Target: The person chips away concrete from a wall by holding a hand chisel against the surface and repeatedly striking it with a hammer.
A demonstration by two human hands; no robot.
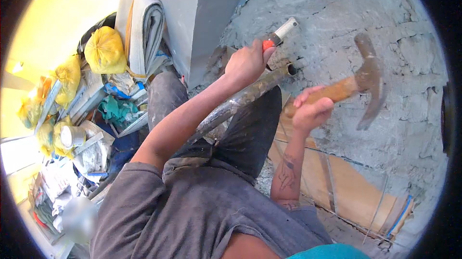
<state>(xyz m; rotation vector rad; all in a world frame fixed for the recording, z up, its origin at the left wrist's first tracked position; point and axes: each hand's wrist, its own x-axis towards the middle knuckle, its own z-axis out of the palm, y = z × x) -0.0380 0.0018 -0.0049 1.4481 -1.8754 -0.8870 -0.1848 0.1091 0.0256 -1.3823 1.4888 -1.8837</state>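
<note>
the right hand (310,114) is closed around the lower part of the wooden handle of a claw hammer (347,87), which is raised over a rough grey cement surface (327,23). the hammer's head points away from the body, its metal darkened and brownish, and its outline is slightly blurred. the left hand (245,65) is curled around a short tool (283,32) with an orange-red collar, a dark section and a pale, flat end with a small hole near the tip. that pale end points away from the person, toward the cement surface; whether it touches cannot be told. the hammer's head is to the right of this tool, apart from it.

below the left hand, a stained metal pipe (242,99) slants between the person's bent knees, its open end near the tool and to the left of the right hand. the person wears a grey short-sleeved shirt (207,206) and dark, dusty trousers (252,134).

to the right of the knees, tan panels (310,165) with dark gaps between them border the cement. on the far left is a cluttered pile: a knotted yellow plastic bag (105,51), a folded thick pale sheet (137,23) standing beside it, crumpled teal plastic (117,110) and a white tub (73,137). a smooth grey column (171,6) rises behind the pile.
</note>
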